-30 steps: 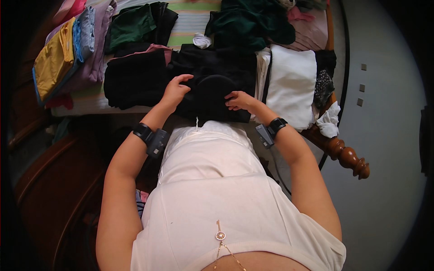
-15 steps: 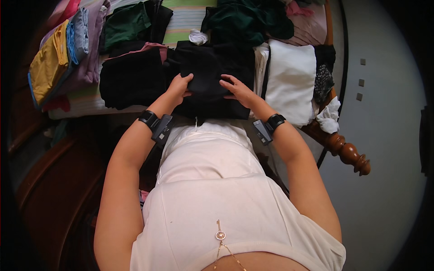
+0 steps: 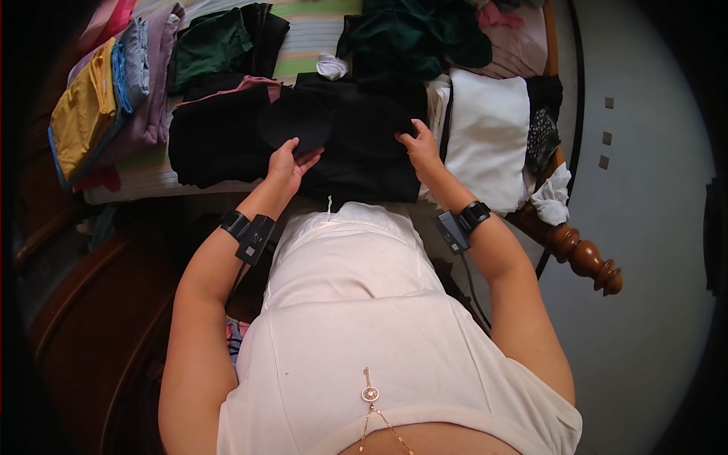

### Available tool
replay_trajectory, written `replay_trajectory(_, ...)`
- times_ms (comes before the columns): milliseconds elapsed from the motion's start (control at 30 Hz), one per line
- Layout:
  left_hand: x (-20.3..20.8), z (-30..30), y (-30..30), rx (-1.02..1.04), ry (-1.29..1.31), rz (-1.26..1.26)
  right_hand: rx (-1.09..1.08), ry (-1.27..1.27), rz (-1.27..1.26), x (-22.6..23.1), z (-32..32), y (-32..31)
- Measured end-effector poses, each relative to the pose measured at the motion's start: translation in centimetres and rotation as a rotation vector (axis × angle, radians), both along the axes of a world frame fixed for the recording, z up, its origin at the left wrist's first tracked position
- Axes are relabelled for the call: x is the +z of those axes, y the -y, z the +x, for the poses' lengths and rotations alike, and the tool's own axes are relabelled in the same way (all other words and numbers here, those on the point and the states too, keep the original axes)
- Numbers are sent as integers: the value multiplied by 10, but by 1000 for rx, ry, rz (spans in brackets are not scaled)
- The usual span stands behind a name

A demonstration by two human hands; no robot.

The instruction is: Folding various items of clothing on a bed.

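A black bra [image 3: 302, 117] with two smooth rounded cups is stretched out between my hands, over folded black clothes [image 3: 356, 178]. My left hand [image 3: 293, 161] pinches the lower edge of its left cup, the thumb on top and the other fingers underneath. At the other end, my right hand [image 3: 417, 144] grips the right side between thumb and fingers. Black on black, the bra's outline is hard to make out on the right.
Folded black cloth [image 3: 216, 144] lies left, white cloth [image 3: 485, 136] right. Dark green garments [image 3: 417, 34] and a crumpled white piece [image 3: 331, 66] lie behind. Yellow folded clothing [image 3: 85, 114] is at far left. A turned wooden bedpost [image 3: 584, 254] juts out at the right.
My hands have moved apart, the left one left and slightly down, the right one to the right. The bra is now spread wide, its rounded cups showing.
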State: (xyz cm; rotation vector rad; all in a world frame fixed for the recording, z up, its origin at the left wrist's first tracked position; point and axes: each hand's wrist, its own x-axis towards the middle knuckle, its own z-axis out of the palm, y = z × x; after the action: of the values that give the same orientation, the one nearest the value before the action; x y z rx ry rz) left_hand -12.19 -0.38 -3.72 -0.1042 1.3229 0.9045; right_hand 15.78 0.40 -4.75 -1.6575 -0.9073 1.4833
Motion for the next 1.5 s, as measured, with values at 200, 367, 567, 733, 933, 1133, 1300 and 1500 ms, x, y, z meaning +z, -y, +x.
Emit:
replay_trajectory(200,1,7,8,-41,40,-15,-89,-185,-220,2,4,-2)
replay_trajectory(367,4,12,11,-94,22,-12,-113,-210,-320,2,6,-3)
replay_trajectory(567,10,13,13,-176,-38,-48,-169,-148,-294,0,13,-7)
replay_trajectory(733,5,15,16,-346,-74,-101,-176,73,-38,-40,40,-8)
replay_trajectory(933,8,14,18,-584,-152,-111,-209,101,-14,-37,52,-12)
replay_trajectory(1133,17,29,15,-666,-313,-74,81,989,386,4,34,-15)
replay_trajectory(1300,17,38,11,-1068,-1029,471,635,313,370,40,-12,-7)
replay_trajectory(1500,49,63,1,-1135,-1127,1161,183,-647,-373,39,-43,-3)
